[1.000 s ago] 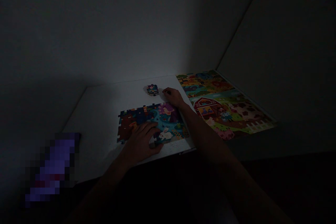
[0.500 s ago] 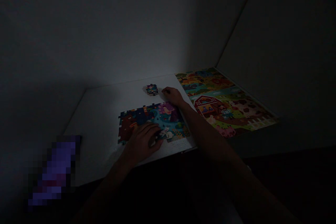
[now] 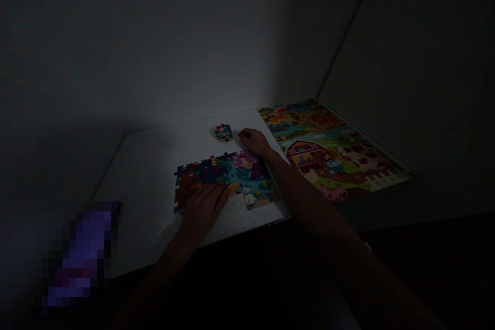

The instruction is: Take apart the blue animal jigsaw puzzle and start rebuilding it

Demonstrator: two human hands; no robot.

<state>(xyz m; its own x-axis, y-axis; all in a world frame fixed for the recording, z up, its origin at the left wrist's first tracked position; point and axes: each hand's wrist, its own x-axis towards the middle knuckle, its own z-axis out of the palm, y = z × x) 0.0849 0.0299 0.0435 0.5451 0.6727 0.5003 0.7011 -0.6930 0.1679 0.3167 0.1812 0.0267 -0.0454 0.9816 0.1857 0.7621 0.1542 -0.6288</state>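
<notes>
A partly joined jigsaw puzzle [image 3: 257, 185] with animals on a dark blue and teal scene lies on the white table. My left hand [image 3: 204, 206] rests palm down over its lower left part, fingers stretched out flat and the thumb alongside. It hides some of the pieces. A yellow-orange patch [image 3: 234, 188] shows at its fingertips; I cannot tell whether it is a loose piece. Above the puzzle my right hand [image 3: 253, 140] has its fingers pinched together, and what they hold, if anything, is too dark to see. Just left of them is a stack of puzzle pieces [image 3: 224, 133].
Two bright picture sheets, a savanna scene [image 3: 303, 116] and a farm scene [image 3: 340, 162], cover the table's right side. Walls stand behind and to the right. A blurred purple object [image 3: 83, 252] is by the front left edge of the table [image 3: 131, 185]. The light is dim.
My left hand has shifted slightly left and its thumb has drawn in against the fingers, uncovering white table beside the rabbit. My right hand has stayed by the stack.
</notes>
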